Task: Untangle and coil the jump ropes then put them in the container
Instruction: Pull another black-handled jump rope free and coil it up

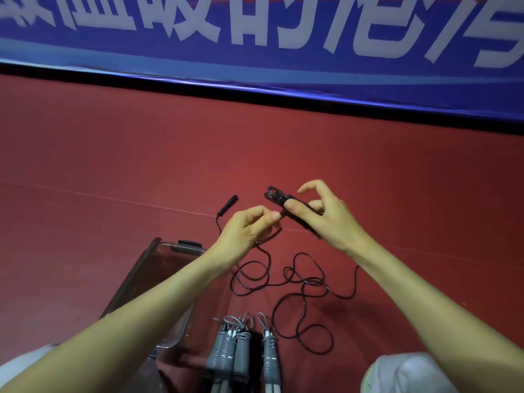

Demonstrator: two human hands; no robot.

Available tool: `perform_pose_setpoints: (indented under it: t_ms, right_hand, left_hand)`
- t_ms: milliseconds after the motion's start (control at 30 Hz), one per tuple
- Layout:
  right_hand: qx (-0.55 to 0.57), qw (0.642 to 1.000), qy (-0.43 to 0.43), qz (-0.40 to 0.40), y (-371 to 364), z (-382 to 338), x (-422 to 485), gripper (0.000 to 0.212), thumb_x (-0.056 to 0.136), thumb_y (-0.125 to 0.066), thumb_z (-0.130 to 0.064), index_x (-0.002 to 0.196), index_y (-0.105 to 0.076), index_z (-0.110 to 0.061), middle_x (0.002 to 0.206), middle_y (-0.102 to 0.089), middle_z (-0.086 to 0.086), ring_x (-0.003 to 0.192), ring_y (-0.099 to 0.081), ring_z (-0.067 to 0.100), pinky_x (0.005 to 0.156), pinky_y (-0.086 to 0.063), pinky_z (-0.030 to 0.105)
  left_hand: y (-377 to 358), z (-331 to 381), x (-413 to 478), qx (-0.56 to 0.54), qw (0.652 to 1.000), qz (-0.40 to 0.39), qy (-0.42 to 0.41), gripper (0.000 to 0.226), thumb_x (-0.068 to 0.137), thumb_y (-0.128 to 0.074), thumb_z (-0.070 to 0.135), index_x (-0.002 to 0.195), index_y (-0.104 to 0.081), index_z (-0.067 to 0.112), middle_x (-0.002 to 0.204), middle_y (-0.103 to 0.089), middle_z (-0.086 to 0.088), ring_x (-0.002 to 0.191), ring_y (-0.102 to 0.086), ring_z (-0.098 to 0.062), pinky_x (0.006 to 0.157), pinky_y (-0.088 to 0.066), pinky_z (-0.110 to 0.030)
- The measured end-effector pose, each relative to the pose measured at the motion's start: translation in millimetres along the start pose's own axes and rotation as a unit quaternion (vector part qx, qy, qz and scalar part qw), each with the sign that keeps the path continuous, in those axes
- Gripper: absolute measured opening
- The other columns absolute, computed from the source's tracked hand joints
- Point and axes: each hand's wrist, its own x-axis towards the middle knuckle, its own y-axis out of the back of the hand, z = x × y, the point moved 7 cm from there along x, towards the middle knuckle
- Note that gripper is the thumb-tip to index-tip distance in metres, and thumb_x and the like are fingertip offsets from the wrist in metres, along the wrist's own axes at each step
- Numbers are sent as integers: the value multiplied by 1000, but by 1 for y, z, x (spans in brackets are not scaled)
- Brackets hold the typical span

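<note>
While our right hand (326, 219) grips the wound handle (276, 195) of the black jump rope (313, 280), our left hand (249, 228) pinches its thin cord; loose loops sprawl right of the clear container (138, 269), free handle (228, 205) beyond it, open red floor (141, 151) past that.

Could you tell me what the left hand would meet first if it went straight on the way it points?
Most likely the black handle in the right hand, just ahead of the left hand; depth is unclear.
</note>
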Motion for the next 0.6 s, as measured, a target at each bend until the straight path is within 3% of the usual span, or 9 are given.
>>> perform_pose_setpoints:
  t_ms: [133,267,400,533,600]
  right_hand:
    - [199,977,-68,-29,-14,3,-1,56,73,-62,-68,89,-53,-15,53,-54,2,44,-43,19,40,-34,23]
    - [357,925,-126,-32,-11,7,2,49,74,-63,-61,92,-58,-15,57,-52,-2,51,-44,18,32,-34,20]
    - [389,902,-132,-129,-10,1,0,51,73,-58,-64,92,-57,-17,59,-46,3,45,-39,15,31,-33,18]
    - [318,902,-122,-263,-24,-15,-17,47,77,-49,-59,87,-61,-15,52,-43,4,33,-37,9,30,-31,15]
    - [237,913,-106,-313,-29,-17,-24,43,77,-51,-58,89,-67,-20,51,-46,3,35,-37,9,31,-31,16]
  left_hand:
    - [-9,0,-3,68,996,-59,0,48,88,-44,53,62,-54,14,56,-38,8,52,-31,-7,54,-29,-15]
    - [-8,-7,-2,56,991,-119,29,47,95,-42,58,69,-58,21,63,-39,7,61,-34,-9,64,-29,-22]
    - [1,-10,2,-35,987,-145,66,35,91,-50,49,85,-66,19,65,-38,2,65,-40,-8,68,-37,-14]
    - [17,-15,5,57,987,-138,59,29,79,-67,46,81,-66,17,76,-59,9,79,-52,-4,87,-38,-21]
    - [24,-14,9,101,985,-130,54,40,78,-74,37,89,-66,0,83,-62,1,82,-53,-8,86,-38,-26]
